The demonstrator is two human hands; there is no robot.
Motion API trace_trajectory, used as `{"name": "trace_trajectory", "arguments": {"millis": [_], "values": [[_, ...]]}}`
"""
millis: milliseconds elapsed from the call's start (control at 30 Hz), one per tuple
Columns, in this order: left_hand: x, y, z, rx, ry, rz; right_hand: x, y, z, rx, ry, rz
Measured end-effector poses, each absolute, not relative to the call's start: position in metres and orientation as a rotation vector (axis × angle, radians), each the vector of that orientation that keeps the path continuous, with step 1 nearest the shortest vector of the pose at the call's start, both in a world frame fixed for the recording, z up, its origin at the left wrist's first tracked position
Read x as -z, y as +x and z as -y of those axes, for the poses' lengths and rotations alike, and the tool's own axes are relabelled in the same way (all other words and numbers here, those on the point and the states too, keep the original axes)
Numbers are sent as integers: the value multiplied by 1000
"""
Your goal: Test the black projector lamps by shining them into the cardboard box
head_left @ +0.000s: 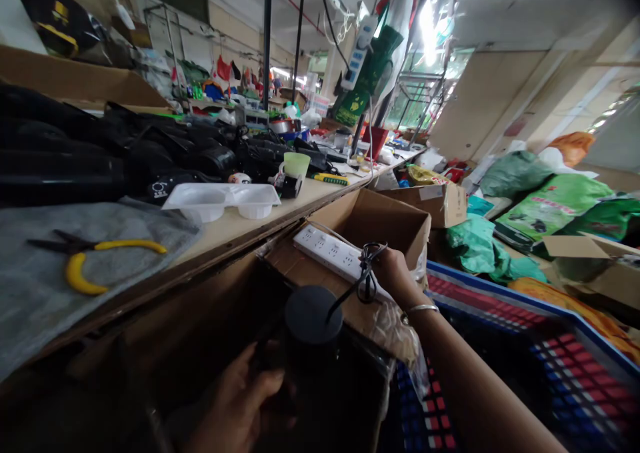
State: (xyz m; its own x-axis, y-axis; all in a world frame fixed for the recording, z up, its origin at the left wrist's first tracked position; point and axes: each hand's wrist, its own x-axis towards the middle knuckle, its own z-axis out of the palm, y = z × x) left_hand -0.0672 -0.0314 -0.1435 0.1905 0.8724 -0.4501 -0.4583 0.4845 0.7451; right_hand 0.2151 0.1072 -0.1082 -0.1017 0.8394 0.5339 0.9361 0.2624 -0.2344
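My left hand [240, 403] grips a black cylindrical device [313, 333] low in front of me, its round top facing up. A black cord runs from its top to a bundled coil [367, 276] held in my right hand [397, 276]. That hand, with a metal bracelet on the wrist, rests at a white power strip [327, 247] lying across an open cardboard box [360, 229]. Whether a plug is in the strip is hidden by my fingers.
A wooden workbench [240, 229] runs along the left with yellow-handled pliers [95, 253] on grey cloth, a white plastic tray [225, 201], a green cup [296, 164] and black bags. A blue crate [560, 353] and green sacks [550, 206] fill the right.
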Motion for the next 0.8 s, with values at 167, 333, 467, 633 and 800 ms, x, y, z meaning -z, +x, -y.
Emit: {"name": "trace_trajectory", "arguments": {"millis": [167,333,467,633,800], "values": [[143,-68,28,-1028,615,-891,122,210,-101,161,-1698,1815],[143,-65,25,-1054,606,-886,130,206,-101,60,-1683,1602],[143,-64,23,-1108,621,-888,137,203,-100,-77,-1555,1465],[141,-65,24,-1166,630,-962,144,205,-103,-177,-1431,1437],[139,-66,25,-1195,643,-1028,145,206,-104,-208,-1401,1416]]}}
